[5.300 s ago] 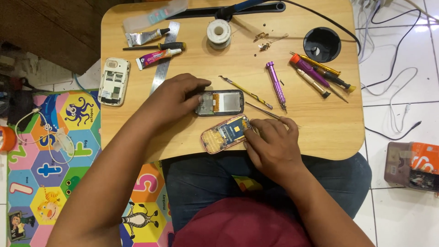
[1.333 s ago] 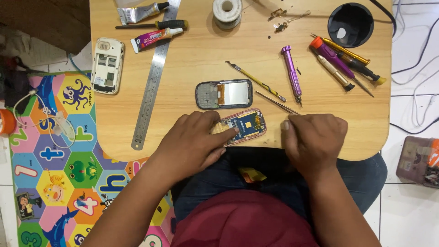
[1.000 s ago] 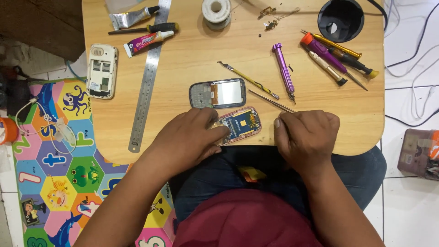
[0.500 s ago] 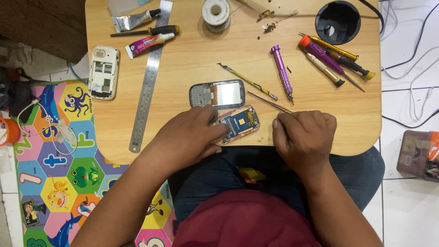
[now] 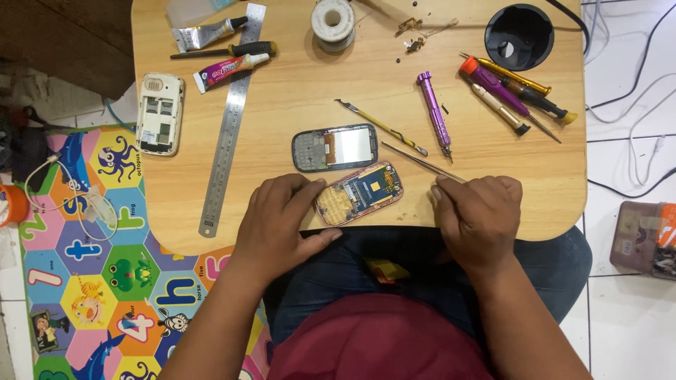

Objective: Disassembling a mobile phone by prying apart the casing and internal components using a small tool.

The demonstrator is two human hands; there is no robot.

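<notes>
Since the frame five seconds earlier, the left hand [image 5: 278, 225] had drawn back from the grey phone front cover [image 5: 335, 148] to the near edge of the wooden table [image 5: 296, 98], and the opened phone [image 5: 359, 193] had come away from under the right hand [image 5: 481, 214] to lie bare between the two. Over the last half second little had shifted.

The opened phone, pink-rimmed with its blue circuit board exposed, lay slightly tilted at the table's near edge, just below the grey cover. The left hand steadied it, fingertips touching its left end and thumb stretched along the table edge beneath it. The right hand was closed around thin metal tweezers [image 5: 415, 159], whose tips pointed up and to the left, ending near the cover's right end and clear of the opened phone.

Elsewhere on the table, a purple screwdriver [image 5: 433, 111] and a yellow-handled tool [image 5: 380, 127] lay just above the tweezers. A cluster of further screwdrivers [image 5: 510, 95] rested at the right, below a black round cup [image 5: 519, 35]. A steel ruler [image 5: 231, 119] ran down the left side, beside a white phone back [image 5: 160, 112], a glue tube [image 5: 229, 70] and a solder spool [image 5: 333, 21]. A colourful alphabet mat [image 5: 77, 260] covered the floor at left.
</notes>
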